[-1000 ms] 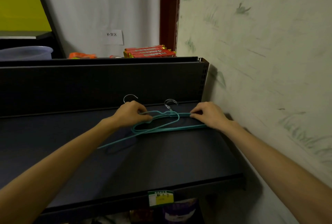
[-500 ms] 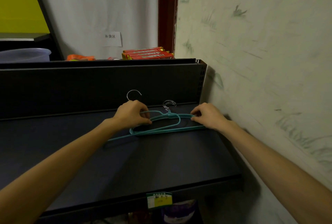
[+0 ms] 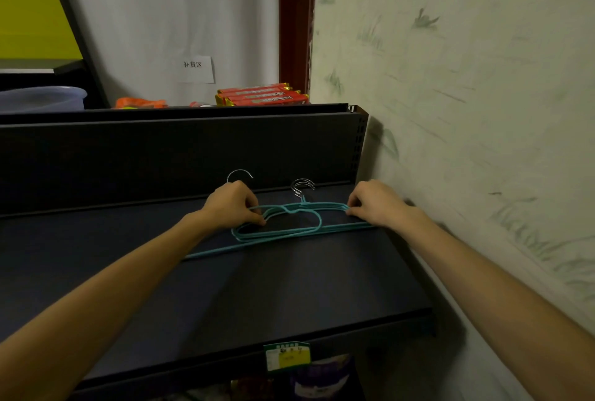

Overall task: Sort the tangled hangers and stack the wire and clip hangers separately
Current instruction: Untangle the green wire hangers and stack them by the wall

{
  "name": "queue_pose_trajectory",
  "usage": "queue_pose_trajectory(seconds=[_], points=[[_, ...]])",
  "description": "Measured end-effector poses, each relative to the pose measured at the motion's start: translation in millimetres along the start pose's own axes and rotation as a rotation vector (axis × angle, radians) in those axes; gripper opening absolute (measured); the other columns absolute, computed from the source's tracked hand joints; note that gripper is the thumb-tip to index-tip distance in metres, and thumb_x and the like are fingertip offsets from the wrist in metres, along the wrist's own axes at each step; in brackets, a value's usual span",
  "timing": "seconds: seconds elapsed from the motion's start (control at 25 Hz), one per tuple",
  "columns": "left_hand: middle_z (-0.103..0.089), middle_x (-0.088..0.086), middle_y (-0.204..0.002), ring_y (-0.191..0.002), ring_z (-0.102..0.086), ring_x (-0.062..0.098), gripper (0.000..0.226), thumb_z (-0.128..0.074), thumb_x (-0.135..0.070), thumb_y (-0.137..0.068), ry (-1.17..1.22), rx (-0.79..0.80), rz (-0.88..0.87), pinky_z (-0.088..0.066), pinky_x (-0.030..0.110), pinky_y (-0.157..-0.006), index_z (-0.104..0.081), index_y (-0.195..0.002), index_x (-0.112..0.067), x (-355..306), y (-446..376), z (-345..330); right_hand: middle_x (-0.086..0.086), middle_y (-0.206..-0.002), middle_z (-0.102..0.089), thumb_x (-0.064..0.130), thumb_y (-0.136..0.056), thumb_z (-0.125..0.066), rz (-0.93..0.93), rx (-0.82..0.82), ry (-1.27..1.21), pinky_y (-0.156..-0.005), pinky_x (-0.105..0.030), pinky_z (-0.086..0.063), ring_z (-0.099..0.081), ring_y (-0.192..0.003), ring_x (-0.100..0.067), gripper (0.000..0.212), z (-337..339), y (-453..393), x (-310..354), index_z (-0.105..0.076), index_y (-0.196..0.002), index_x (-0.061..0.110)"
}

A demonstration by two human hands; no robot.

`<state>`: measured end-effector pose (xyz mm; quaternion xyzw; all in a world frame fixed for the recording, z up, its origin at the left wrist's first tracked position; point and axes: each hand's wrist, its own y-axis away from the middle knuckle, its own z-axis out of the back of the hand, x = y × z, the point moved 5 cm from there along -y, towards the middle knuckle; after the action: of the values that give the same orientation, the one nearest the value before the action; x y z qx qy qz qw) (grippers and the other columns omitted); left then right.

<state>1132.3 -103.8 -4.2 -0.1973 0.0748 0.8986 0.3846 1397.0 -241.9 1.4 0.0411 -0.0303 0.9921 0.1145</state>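
While both hands work at the back of a dark metal shelf (image 3: 289, 288), the risk lies in the tangle itself. Nearest the camera, the shelf's front lip, carrying a green-and-yellow price tag (image 3: 287, 356), is the drop edge; anything dragged forward off it would likely fall. Beyond the lip lies a broad stretch of bare shelf, the best room for laying out a second pile. One loose teal arm of a hanger trails forward and left from the bunch across this stretch.

Farther back sit the teal coated-wire hangers with silver hooks (image 3: 289, 223), overlapped in a low bunch on the shelf. The left hand (image 3: 233, 204) pinches the bunch's left end, fingers curled on the wire; the right hand (image 3: 375, 204) grips its right end likewise. Pulling apart hard could snag the nested loops or hooks, probably bending a wire or flicking one hanger loose.

Behind the bunch, the shelf's dark back panel (image 3: 161, 156) stands close to the hooks, leaving little room rearward. Right of the bunch, the pale green-streaked wall (image 3: 467, 111) crowds the right hand.
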Motion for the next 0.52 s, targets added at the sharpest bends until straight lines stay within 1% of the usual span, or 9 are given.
queue_pose_trajectory(seconds=[0.08, 0.16, 0.24, 0.36, 0.44, 0.52], points=[[-0.072, -0.01, -0.076, -0.069, -0.068, 0.003, 0.013, -0.085, -0.037, -0.076, -0.009, -0.018, 0.005, -0.054, 0.02, -0.057, -0.075, -0.078, -0.029, -0.7, 1.2, -0.8, 0.005, -0.098, -0.075, 0.034, -0.091, -0.072, 0.004, 0.013, 0.04, -0.072, -0.029, -0.053, -0.066, -0.082, -0.011, 0.02, 0.5, -1.8, 1.9, -0.077, -0.106, 0.022], [-0.071, -0.011, -0.078, -0.069, -0.067, 0.002, 0.013, -0.083, -0.038, -0.079, -0.039, -0.043, 0.007, -0.052, 0.019, -0.056, -0.076, -0.084, -0.029, -1.2, 3.6, -1.6, 0.003, -0.102, -0.075, 0.031, -0.092, -0.071, 0.02, 0.059, 0.054, -0.079, -0.032, -0.057, -0.067, -0.087, -0.013, 0.021, 1.0, -4.1, 1.3, -0.076, -0.109, 0.02], [-0.069, -0.013, -0.08, -0.068, -0.064, 0.001, 0.014, -0.082, -0.038, -0.08, -0.064, -0.06, 0.002, -0.047, 0.017, -0.054, -0.076, -0.089, -0.029, -0.7, 4.7, -2.0, 0.002, -0.106, -0.075, 0.027, -0.091, -0.072, 0.048, 0.095, 0.058, -0.084, -0.034, -0.058, -0.068, -0.091, -0.015, 0.024, 2.8, -4.9, -1.0, -0.076, -0.113, 0.018], [-0.069, -0.014, -0.078, -0.068, -0.062, -0.001, 0.013, -0.082, -0.037, -0.08, -0.069, -0.059, -0.01, -0.043, 0.014, -0.054, -0.078, -0.089, -0.028, -0.5, 4.1, -1.2, 0.004, -0.102, -0.076, 0.028, -0.09, -0.073, 0.084, 0.066, 0.053, -0.084, -0.034, -0.058, -0.069, -0.088, -0.012, 0.022, 5.0, -2.5, -3.9, -0.077, -0.11, 0.02], [-0.071, -0.013, -0.08, -0.07, -0.064, -0.001, 0.014, -0.082, -0.038, -0.08, -0.067, -0.05, -0.015, -0.047, 0.017, -0.056, -0.079, -0.089, -0.029, -0.6, 2.6, -0.9, 0.004, -0.1, -0.075, 0.029, -0.092, -0.071, 0.093, 0.068, 0.094, -0.083, -0.035, -0.058, -0.068, -0.086, -0.012, 0.02, 3.8, -0.8, -1.9, -0.077, -0.108, 0.021], [-0.074, -0.012, -0.082, -0.072, -0.067, 0.001, 0.015, -0.083, -0.039, -0.078, -0.067, -0.042, -0.015, -0.054, 0.022, -0.06, -0.079, -0.087, -0.029, 0.6, 0.9, -0.6, 0.002, -0.098, -0.074, 0.029, -0.092, -0.07, 0.096, 0.068, 0.121, -0.081, -0.036, -0.059, -0.068, -0.085, -0.014, 0.018, 3.9, -0.8, 1.0, -0.076, -0.107, 0.02]])
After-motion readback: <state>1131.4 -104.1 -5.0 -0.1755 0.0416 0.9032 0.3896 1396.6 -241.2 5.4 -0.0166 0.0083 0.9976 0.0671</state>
